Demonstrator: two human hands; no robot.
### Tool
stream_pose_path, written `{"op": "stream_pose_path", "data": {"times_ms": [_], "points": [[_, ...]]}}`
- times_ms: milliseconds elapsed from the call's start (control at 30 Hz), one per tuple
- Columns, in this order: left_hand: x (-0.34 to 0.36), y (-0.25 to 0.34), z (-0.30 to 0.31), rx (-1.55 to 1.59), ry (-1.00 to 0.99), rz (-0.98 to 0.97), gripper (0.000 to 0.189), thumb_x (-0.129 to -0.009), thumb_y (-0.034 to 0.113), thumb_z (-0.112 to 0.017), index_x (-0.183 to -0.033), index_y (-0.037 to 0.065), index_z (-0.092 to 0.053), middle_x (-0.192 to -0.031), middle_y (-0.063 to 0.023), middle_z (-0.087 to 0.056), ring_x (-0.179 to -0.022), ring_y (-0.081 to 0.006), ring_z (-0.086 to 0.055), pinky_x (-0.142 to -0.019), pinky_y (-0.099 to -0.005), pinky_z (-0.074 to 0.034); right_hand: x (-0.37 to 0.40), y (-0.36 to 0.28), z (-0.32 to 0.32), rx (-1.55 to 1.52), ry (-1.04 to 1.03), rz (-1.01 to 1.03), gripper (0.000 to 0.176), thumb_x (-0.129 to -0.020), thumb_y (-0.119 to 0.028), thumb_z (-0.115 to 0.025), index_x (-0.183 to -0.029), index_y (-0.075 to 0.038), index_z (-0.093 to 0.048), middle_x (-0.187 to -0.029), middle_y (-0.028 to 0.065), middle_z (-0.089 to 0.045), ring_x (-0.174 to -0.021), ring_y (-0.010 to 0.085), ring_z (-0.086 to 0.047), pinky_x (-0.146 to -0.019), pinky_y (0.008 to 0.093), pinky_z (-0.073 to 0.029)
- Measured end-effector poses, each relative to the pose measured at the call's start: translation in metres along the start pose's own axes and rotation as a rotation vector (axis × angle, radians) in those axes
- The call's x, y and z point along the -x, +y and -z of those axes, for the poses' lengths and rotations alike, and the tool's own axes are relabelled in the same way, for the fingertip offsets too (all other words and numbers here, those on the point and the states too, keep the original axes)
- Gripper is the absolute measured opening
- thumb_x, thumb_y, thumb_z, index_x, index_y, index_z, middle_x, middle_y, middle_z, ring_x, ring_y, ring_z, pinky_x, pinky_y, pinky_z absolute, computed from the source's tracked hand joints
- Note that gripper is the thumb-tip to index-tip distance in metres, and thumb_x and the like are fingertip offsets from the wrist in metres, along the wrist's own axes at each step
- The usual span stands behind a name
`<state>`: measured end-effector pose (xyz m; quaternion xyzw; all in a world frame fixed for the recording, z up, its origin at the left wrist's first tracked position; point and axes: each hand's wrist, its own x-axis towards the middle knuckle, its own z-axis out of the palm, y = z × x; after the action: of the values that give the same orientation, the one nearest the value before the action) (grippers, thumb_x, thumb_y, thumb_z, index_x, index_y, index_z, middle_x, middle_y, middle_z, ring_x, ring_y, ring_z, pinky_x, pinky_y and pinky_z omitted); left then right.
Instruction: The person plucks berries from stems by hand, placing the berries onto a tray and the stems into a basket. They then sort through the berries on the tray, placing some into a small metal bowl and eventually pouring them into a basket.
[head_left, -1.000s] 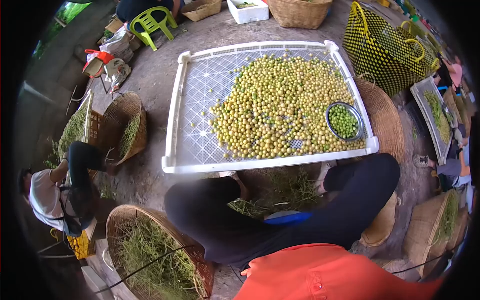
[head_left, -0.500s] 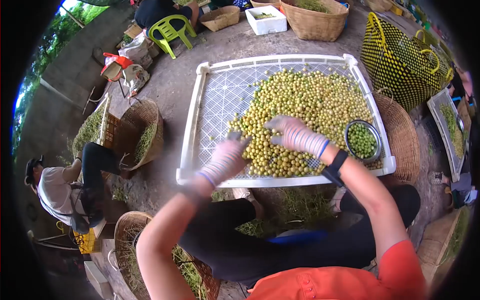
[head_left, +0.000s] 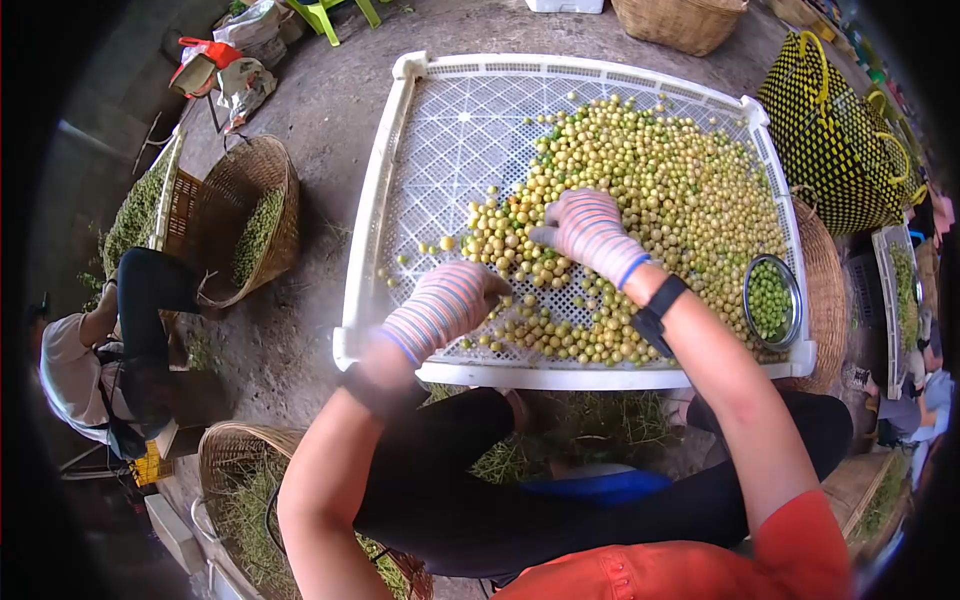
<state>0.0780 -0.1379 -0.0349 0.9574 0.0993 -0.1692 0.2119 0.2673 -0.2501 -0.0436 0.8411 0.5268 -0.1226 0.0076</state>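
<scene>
A white mesh tray (head_left: 440, 376) holds a spread of small round yellow-green fruits (head_left: 640, 170). Both my hands wear striped gloves with grey fingertips. My left hand (head_left: 445, 305) is low over the tray's near left part, its fingers curled inward beside the fruits. My right hand (head_left: 592, 235) rests on the pile's near left side, thumb and fingers bent closed. Whatever lies in either hand's fingers is hidden. At the tray's near right corner sits a round metal bowl (head_left: 798, 300) filled with greener fruits (head_left: 768, 298).
A black-and-yellow woven bag (head_left: 820, 140) and a wicker basket (head_left: 822, 290) stand right of the tray. Further wicker baskets (head_left: 285, 195) and a seated person (head_left: 75, 370) are to the left. A stem-filled basket (head_left: 225, 450) is by my left arm. Cut stems (head_left: 620, 415) lie under the tray's near edge.
The view has tilted and shifted. My left hand's fingers have curled in, and the right hand's extended fingers have bent down. A bare mesh gap now shows between pile and near-edge fruits.
</scene>
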Motion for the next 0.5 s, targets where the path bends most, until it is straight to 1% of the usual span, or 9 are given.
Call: {"op": "stream_pose_path", "data": {"times_ms": [33, 100, 167, 200, 233, 300, 367, 433, 500], "points": [[0.001, 0.0, 0.004, 0.082, 0.079, 0.062, 0.025, -0.084, 0.02, -0.058, -0.106, 0.02, -0.069, -0.087, -0.0151, -0.067, -0.085, -0.0314, -0.064, -0.079, -0.0401, -0.05, -0.004, -0.006, -0.008, -0.052, 0.103, 0.006, 0.033, -0.082, -0.04, -0.057, -0.088, -0.011, -0.071, -0.083, 0.0144, -0.067, -0.08, 0.0308, -0.064, -0.075, 0.0411, -0.051], [0.002, -0.001, 0.006, 0.091, 0.156, 0.104, 0.023, -0.084, 0.018, -0.058, -0.104, 0.018, -0.069, -0.085, -0.0145, -0.067, -0.081, -0.0323, -0.065, -0.077, -0.0394, -0.051, -0.021, -0.007, -0.014, -0.142, -0.067, -0.097, 0.03, -0.077, -0.037, -0.063, -0.087, -0.01, -0.072, -0.081, 0.0125, -0.068, -0.076, 0.029, -0.064, -0.074, 0.0397, -0.051], [-0.003, -0.011, -0.002, 0.318, 0.402, 0.16, 0.025, -0.084, 0.011, -0.061, -0.108, 0.008, -0.067, -0.091, -0.0146, -0.069, -0.081, -0.0225, -0.067, -0.075, -0.0336, -0.051, -0.018, 0.005, -0.024, -0.602, -0.089, -0.069, 0.025, -0.077, -0.028, -0.068, -0.093, -0.008, -0.071, -0.082, 0.0089, -0.07, -0.076, 0.0195, -0.065, -0.075, 0.0326, -0.051], [-0.009, -0.019, -0.007, 0.444, 0.43, 0.13, 0.03, -0.086, 0.014, -0.063, -0.113, 0.003, -0.063, -0.093, -0.0116, -0.07, -0.078, -0.0164, -0.066, -0.071, -0.031, -0.051, -0.019, 0.014, -0.032, -0.747, -0.105, -0.001, 0.024, -0.077, -0.025, -0.069, -0.093, -0.007, -0.071, -0.081, 0.0066, -0.07, -0.075, 0.0164, -0.064, -0.073, 0.031, -0.05], [-0.01, -0.014, -0.004, 0.448, 0.428, 0.129, 0.03, -0.086, 0.014, -0.063, -0.113, 0.003, -0.063, -0.093, -0.0116, -0.07, -0.078, -0.0164, -0.066, -0.071, -0.031, -0.051, -0.017, 0.017, -0.035, -0.894, -0.122, 0.064, 0.022, -0.078, -0.022, -0.07, -0.093, -0.006, -0.071, -0.079, 0.0043, -0.07, -0.074, 0.0134, -0.063, -0.071, 0.0293, -0.05], [-0.011, 0.004, 0.006, 1.148, 0.387, 0.232, 0.035, -0.087, 0.018, -0.065, -0.116, -0.001, -0.06, -0.09, -0.0078, -0.069, -0.075, -0.0129, -0.065, -0.067, -0.0279, -0.051, -0.004, 0.01, -0.019, -0.946, -0.168, 0.084, 0.024, -0.077, -0.027, -0.071, -0.094, -0.011, -0.072, -0.077, 0.0027, -0.069, -0.071, 0.012, -0.061, -0.069, 0.0284, -0.05], [-0.016, 0.003, 0.005, 1.163, 0.357, 0.23, 0.039, -0.086, 0.024, -0.067, -0.113, -0.004, -0.061, -0.085, -0.0061, -0.068, -0.072, -0.01, -0.063, -0.062, -0.0234, -0.05, 0.003, 0.0, -0.005, -1.003, -0.209, 0.106, 0.025, -0.076, -0.033, -0.071, -0.095, -0.016, -0.073, -0.075, 0.0012, -0.068, -0.067, 0.0106, -0.06, -0.067, 0.0276, -0.049], [-0.017, 0.003, 0.006, 1.148, 0.261, 0.17, 0.037, -0.084, 0.025, -0.069, -0.107, -0.003, -0.063, -0.082, -0.0048, -0.067, -0.066, -0.0086, -0.062, -0.058, -0.0224, -0.049, 0.005, -0.012, 0.001, -0.826, -0.281, 0.088, 0.026, -0.076, -0.033, -0.071, -0.094, -0.015, -0.073, -0.073, 0.0024, -0.068, -0.066, 0.0104, -0.059, -0.066, 0.0268, -0.049], [-0.015, 0.003, 0.009, 1.074, 0.233, 0.161, 0.034, -0.084, 0.024, -0.07, -0.103, -0.003, -0.065, -0.08, -0.0047, -0.067, -0.063, -0.0079, -0.06, -0.055, -0.022, -0.049, 0.013, -0.02, 0.01, -0.698, -0.216, 0.122, 0.024, -0.078, -0.032, -0.067, -0.093, -0.014, -0.072, -0.072, 0.0046, -0.068, -0.065, 0.0129, -0.061, -0.066, 0.0278, -0.05]]}}
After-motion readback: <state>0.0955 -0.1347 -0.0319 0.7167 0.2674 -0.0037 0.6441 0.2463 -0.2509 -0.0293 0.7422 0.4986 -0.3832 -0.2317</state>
